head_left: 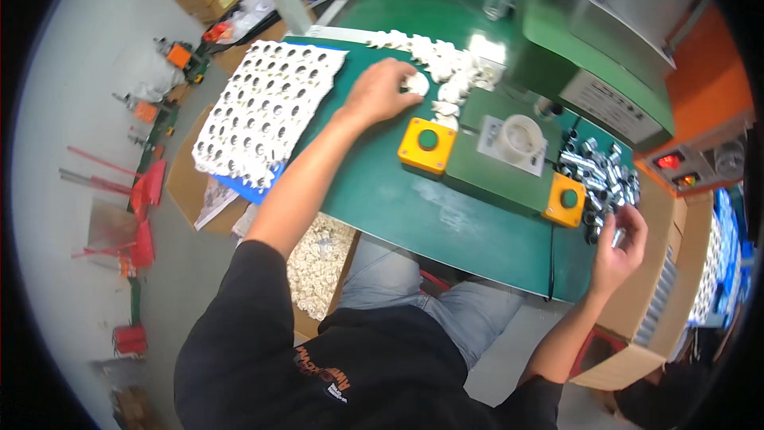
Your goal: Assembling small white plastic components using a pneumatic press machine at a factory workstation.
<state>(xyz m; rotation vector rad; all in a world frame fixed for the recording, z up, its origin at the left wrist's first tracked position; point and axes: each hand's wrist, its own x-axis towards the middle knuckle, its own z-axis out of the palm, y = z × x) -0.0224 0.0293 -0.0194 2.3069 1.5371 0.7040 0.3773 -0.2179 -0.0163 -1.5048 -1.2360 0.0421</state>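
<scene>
My left hand (378, 94) is over the green table, its thumb and fingers closed round a round white plastic part (416, 84). Just beyond it lies a loose heap of similar white parts (455, 80). At the right, my right hand (619, 253) is at the near edge of a pile of shiny metal sleeves (593, 167), with thumb and fingertips curled together on what looks like one metal sleeve (618, 236). Between my hands stands a green press fixture with a whitish round holder (521, 137) on a metal plate.
Yellow boxes with green buttons, left (427, 140) and right (567, 198), flank the fixture. A white tray (267, 103) with rows of dark-centred parts lies at left. A box of pale parts (320, 263) is below the table edge. A cardboard box (656, 302) stands at right.
</scene>
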